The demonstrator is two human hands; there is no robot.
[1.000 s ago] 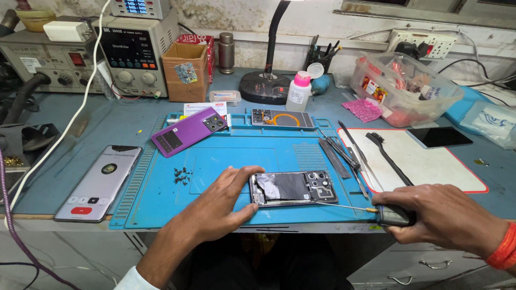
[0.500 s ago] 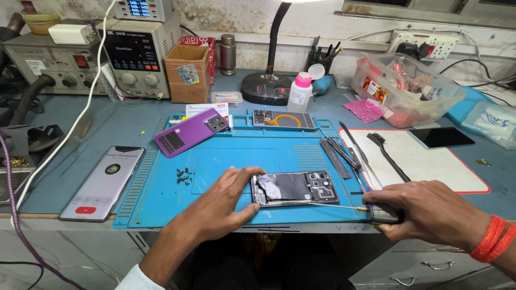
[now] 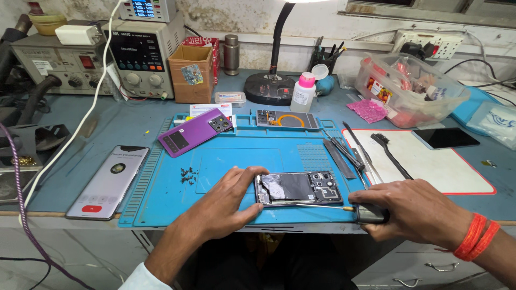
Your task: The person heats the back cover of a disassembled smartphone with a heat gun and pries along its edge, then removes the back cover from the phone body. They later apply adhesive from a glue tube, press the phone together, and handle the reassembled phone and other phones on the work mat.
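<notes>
An opened phone with its back off lies on the blue work mat near the front edge. My left hand grips its left end, thumb under and fingers over. My right hand holds a screwdriver by its dark handle, its thin shaft lying along the phone's lower edge, tip pointing left. A small heap of dark screws sits on the mat left of my left hand.
A purple phone back and a frame part lie at the mat's far side. A lit phone rests at left. Tweezers and a brush lie near the white pad. Bench instruments, a cardboard box, a lamp and a plastic tub stand behind.
My right hand has slid left with the screwdriver, bringing its shaft along the phone's lower edge. My left hand keeps its grip on the phone.
</notes>
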